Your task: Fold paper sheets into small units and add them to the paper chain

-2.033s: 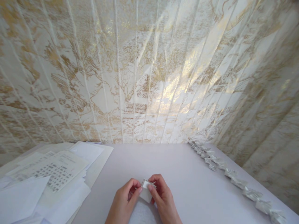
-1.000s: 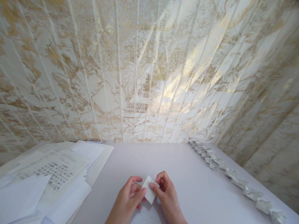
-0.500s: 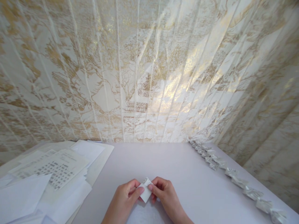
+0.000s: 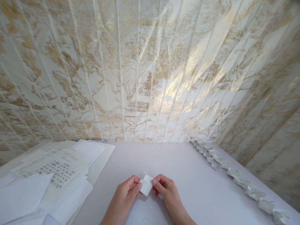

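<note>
A small folded piece of white paper (image 4: 146,185) is pinched between both hands just above the white table (image 4: 185,175), near its front edge. My left hand (image 4: 125,195) grips its left side with thumb and fingers closed. My right hand (image 4: 165,190) grips its right side the same way. The paper's folded edge points away from me.
A loose pile of white and printed sheets (image 4: 47,175) covers the table's left side. A row of several small folded paper pieces (image 4: 234,175) runs along the right edge. A cream and gold curtain (image 4: 150,68) hangs close behind and to the right.
Both hands have turned and refolded the small paper between them, staying at the same spot near the front edge. The view has tilted slightly.
</note>
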Motion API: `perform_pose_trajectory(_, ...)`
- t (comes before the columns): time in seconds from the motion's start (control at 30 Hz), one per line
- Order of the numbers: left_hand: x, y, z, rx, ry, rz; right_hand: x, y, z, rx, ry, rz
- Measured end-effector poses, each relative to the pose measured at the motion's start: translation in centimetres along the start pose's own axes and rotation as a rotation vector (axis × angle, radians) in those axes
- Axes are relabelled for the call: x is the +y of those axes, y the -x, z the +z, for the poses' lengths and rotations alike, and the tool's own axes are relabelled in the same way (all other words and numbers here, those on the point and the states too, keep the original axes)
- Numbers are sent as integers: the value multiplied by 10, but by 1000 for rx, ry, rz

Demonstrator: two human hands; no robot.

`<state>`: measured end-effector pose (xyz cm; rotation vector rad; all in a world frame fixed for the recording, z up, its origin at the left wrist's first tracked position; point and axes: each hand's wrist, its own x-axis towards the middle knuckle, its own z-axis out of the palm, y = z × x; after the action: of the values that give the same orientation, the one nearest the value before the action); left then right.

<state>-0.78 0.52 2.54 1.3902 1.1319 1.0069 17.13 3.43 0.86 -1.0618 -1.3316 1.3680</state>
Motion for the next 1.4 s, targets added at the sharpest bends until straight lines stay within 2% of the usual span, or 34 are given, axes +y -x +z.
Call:
perform_pose_trajectory(0.23, -3, -3, 0, -38, 35, 24, -3, 6, 0, -8, 64, -44)
perform_pose_trajectory(0.43, 0, -1, 1, 122, -40, 43, -4, 12, 11, -71, 76, -52)
perform_pose_trajectory(0.6, 0, 1, 3, 182, -76, 66, -1, 14, 14, -171, 164, -38)
perform_pose_trajectory(0.8, -3, 0, 2, 202, -69, 55, -2, 14, 14, -152, 193, -17)
perform_pose_trajectory(1.0, 4, 0, 1, 112, -88, 113, -4, 15, 13, -149, 203, -33)
perform_pose_trajectory(1.2, 4, 3, 5, 149, -120, 129, -3, 15, 17, -107, 78, -60)
perform_pose_trajectory(1.4, 6, 3, 7, 168, -114, 155, -3, 18, 15, -44, 167, -94)
